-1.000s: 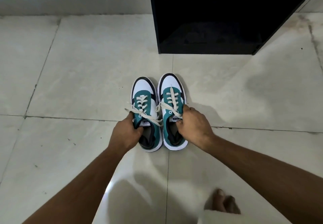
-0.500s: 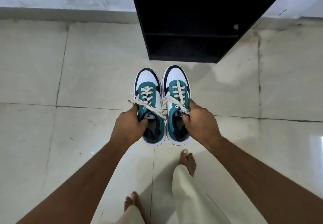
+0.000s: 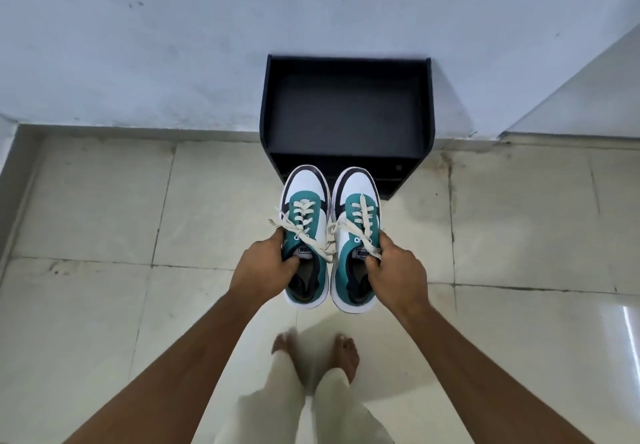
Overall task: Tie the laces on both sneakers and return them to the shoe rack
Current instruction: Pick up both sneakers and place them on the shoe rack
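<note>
Our bare feet (image 3: 332,357) nearest, on tiled floor (image 3: 104,305). Above them our left hand (image 3: 265,265) clamped on left sneaker (image 3: 306,232), thumb tucked inside collar; our right hand (image 3: 394,269) likewise pinching right sneaker (image 3: 356,236) at tongue. Both sneakers off floor, side by side, toes forward, probably so they go in as pair. Laces (image 3: 311,236) look tied, ends loose. Beyond toes, black shoe rack (image 3: 346,111) against wall (image 3: 173,45), top shelf bare, side panels framing it; open floor either side, approach unobstructed.
</note>
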